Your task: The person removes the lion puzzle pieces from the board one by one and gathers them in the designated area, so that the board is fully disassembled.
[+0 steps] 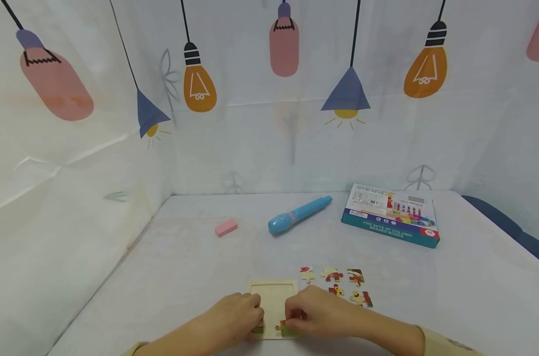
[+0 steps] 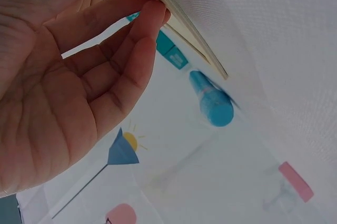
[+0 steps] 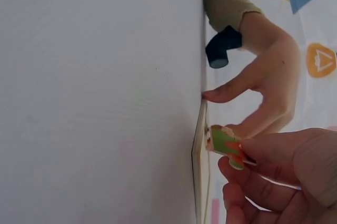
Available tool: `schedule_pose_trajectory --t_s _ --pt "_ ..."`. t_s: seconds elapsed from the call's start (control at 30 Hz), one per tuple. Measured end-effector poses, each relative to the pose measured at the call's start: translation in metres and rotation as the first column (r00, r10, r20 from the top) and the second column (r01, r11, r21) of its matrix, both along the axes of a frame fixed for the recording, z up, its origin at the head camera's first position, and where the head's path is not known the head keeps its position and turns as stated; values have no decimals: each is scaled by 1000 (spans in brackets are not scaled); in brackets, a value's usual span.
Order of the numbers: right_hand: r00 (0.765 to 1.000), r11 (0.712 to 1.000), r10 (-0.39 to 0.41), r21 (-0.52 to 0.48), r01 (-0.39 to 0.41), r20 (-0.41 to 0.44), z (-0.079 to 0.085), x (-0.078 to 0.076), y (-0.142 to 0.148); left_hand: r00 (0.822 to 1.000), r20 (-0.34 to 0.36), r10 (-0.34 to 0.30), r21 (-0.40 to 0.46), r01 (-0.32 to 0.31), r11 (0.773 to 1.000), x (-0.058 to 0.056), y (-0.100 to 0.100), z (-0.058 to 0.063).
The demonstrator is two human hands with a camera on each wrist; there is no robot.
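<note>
A shallow wooden puzzle tray (image 1: 272, 301) lies on the table before the person, with its raised rim at the far side. My left hand (image 1: 234, 315) holds the tray at its left edge, fingertips at the rim in the left wrist view. Below those fingers, a green-and-brown puzzle piece (image 1: 258, 329) sits in the near left corner, partly covered. At the near right corner my right hand (image 1: 317, 310) pinches another jigsaw piece (image 3: 225, 142), green and orange, between thumb and fingers. That piece stands tilted over the tray in the right wrist view.
Several loose puzzle pieces (image 1: 332, 275) lie right of the tray, some beside the right forearm. Farther back are a pink block (image 1: 226, 227), a blue toy microphone (image 1: 298, 215) and a flat bead-set box (image 1: 391, 215). A printed white curtain (image 1: 251, 148) closes off the back.
</note>
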State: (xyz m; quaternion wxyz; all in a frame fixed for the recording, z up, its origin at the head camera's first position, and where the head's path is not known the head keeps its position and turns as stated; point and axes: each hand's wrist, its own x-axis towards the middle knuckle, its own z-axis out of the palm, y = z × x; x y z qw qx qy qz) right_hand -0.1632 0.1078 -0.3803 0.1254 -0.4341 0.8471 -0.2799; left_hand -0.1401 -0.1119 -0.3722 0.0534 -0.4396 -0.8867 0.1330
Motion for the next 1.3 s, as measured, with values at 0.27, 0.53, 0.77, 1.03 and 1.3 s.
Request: schedule_pose_trajectory --t_s 0.27,0.53,0.77,1.03,1.3 --pt "1000 999 -19 -40 20 4 0 -1 19 1000 -8 -6 0 6 1000 1 0 -1" --pt "991 995 -92 -23 94 96 0 -5 42 999 -30 -13 -6 13 1000 1 1 -1" --pt "989 994 -91 -46 97 118 -7 -5 59 1000 -28 -2 -15 1 1000 2 2 -1" --pt "979 992 -108 -50 118 171 -7 -6 74 999 -37 -5 -27 4 1000 2 1 0" --pt "974 995 -78 -37 88 212 -3 -13 90 996 -79 -47 -7 46 999 3 2 1"
